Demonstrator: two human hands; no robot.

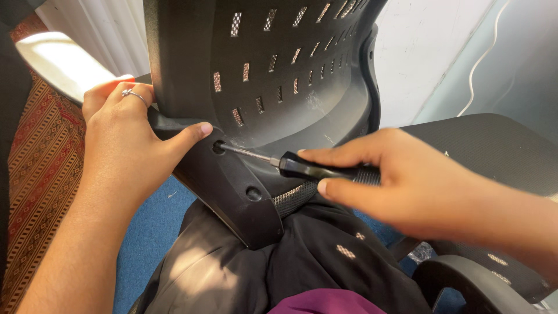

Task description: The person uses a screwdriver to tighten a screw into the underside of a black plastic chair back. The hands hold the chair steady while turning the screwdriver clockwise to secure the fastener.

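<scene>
A black plastic chair backrest [273,64] with rows of slotted mesh openings stands tilted in front of me, resting against my lap. My left hand [125,136], a ring on one finger, grips its left edge with the thumb pressed near a round screw hole [218,147]. My right hand [401,180] holds a black-handled screwdriver [308,169]; its metal shaft runs left into that hole. A second round hole [253,192] lies lower on the bracket.
A black chair seat [494,151] lies at the right, with a black armrest piece [465,279] below it. A patterned red-brown rug [40,174] and blue floor [148,232] are at the left. A white curtain hangs behind.
</scene>
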